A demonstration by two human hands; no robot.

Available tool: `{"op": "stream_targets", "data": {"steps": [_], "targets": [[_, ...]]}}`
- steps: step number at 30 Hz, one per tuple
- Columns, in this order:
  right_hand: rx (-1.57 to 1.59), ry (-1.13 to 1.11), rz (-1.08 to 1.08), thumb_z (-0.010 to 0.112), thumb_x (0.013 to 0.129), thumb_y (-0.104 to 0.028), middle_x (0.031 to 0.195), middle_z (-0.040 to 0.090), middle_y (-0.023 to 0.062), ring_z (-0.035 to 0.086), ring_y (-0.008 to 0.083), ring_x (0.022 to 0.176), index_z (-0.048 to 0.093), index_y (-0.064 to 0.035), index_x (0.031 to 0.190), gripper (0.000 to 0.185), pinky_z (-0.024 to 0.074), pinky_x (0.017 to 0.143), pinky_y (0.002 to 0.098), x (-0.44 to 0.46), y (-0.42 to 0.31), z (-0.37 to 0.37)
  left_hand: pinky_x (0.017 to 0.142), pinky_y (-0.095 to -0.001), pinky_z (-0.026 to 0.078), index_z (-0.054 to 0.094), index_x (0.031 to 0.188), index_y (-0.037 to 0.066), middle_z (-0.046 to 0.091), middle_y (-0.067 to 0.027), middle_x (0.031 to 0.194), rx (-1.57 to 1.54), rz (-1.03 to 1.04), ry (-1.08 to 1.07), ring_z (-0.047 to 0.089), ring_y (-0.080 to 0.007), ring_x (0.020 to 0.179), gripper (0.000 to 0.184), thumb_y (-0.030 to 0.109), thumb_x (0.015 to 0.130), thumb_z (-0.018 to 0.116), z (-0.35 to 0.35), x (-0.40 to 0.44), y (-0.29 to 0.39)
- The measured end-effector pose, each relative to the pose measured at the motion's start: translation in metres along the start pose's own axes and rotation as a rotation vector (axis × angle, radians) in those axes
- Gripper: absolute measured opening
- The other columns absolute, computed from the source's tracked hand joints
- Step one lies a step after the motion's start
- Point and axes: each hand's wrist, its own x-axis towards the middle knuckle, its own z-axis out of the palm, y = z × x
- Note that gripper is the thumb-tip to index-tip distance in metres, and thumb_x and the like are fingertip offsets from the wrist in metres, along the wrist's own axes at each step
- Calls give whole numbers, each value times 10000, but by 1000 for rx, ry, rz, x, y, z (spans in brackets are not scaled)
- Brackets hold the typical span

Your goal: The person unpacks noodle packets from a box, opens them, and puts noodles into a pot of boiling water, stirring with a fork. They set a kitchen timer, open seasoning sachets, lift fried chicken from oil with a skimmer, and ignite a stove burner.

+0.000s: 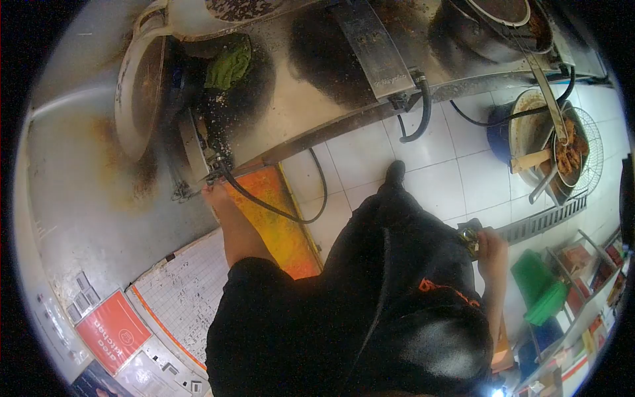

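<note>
My left hand [215, 196] reaches to the front edge of the metal stove [311, 126], its fingers closed at a small gas valve [215, 162] with a black hose [261, 207] running from it. Close to that hand, a big blackened pan [140, 96] leans against the wall, and a green cloth [229, 63] lies on the sooty stove top. My right hand [491, 250] is held out by my right hip. Its fingers are closed around a small dark object with a yellowish, shiny part [469, 237], whose kind I cannot make out.
A dark pot [489, 33] stands at the stove's far right. On the tiled floor, a strainer with browned fried food [570, 155] rests over containers beside a drain grate [546, 218]. An orange-yellow panel [274, 215] is below my left arm. A rack with a green bag [539, 286] stands right.
</note>
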Motion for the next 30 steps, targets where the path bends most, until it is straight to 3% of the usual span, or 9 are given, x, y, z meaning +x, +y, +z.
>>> {"op": "stream_targets", "data": {"steps": [9, 12, 14, 18, 21, 23, 27, 29, 30], "targets": [[-2, -14, 21, 533, 938, -162, 631, 543, 188, 546, 352, 569, 565, 10, 794, 226, 411, 538, 407, 0, 0, -2, 703, -325, 502, 406, 1114, 64, 590, -110, 958, 142, -2, 73, 596, -214, 835, 313, -23, 857, 563, -1, 10, -10], [-19, -23, 15, 533, 940, -170, 634, 547, 187, 552, 348, 577, 567, 9, 794, 233, 414, 542, 402, 0, 0, -3, 681, -338, 524, 405, 1097, 71, 593, -121, 916, -474, -217, 67, 607, -221, 771, 218, 63, 911, 517, -2, 9, -3], [-20, -34, 22, 530, 941, -171, 636, 551, 185, 556, 349, 586, 570, 8, 799, 232, 417, 546, 403, 1, 3, -3, 608, -336, 539, 403, 1080, 61, 599, -136, 835, -115, -205, 148, 620, -228, 690, 166, 115, 941, 476, 2, 8, 1], [-29, -59, 49, 525, 941, -167, 646, 559, 192, 562, 364, 600, 571, 9, 804, 228, 422, 555, 414, 1, 2, -4, 537, -309, 529, 406, 1068, 53, 609, -150, 773, -188, -203, 170, 624, -224, 630, 158, 108, 940, 480, -3, 18, -9], [-26, -17, -3, 520, 940, -160, 664, 571, 204, 568, 385, 620, 572, 11, 810, 221, 429, 567, 426, 1, 6, -2, 494, -283, 512, 412, 1060, 49, 623, -163, 773, -397, -343, -56, 630, -221, 620, 143, 102, 943, 474, -17, 33, -20], [-58, -28, 24, 520, 938, -156, 678, 577, 214, 571, 399, 634, 571, 14, 811, 219, 433, 576, 430, 2, 2, -3, 495, -280, 512, 422, 1061, 44, 627, -168, 778, -322, -335, 193, 632, -216, 623, 139, 79, 939, 477, 5, 9, 8], [-36, -20, 11, 522, 936, -152, 677, 574, 216, 571, 399, 635, 570, 14, 811, 214, 435, 577, 428, 1, 1, -4, 471, -270, 489, 455, 1061, 44, 630, -156, 807, -234, -296, 232, 629, -202, 612, 163, 57, 907, 508, 6, 11, 1], [-44, -22, -5, 522, 935, -148, 676, 572, 216, 568, 397, 624, 568, 15, 811, 210, 434, 570, 425, 1, 2, -4, 542, -319, 500, 486, 1062, 48, 621, -135, 841, 49, 46, 99, 618, -214, 683, 201, 30, 865, 520, -11, 41, -47], [-44, -22, -5, 522, 935, -148, 676, 572, 216, 568, 397, 624, 568, 15, 811, 210, 434, 570, 425, 2, 3, -4, 542, -319, 500, 486, 1062, 48, 621, -135, 841, 49, 46, 98, 618, -214, 683, 201, 30, 865, 520, -14, 39, -44]]}}
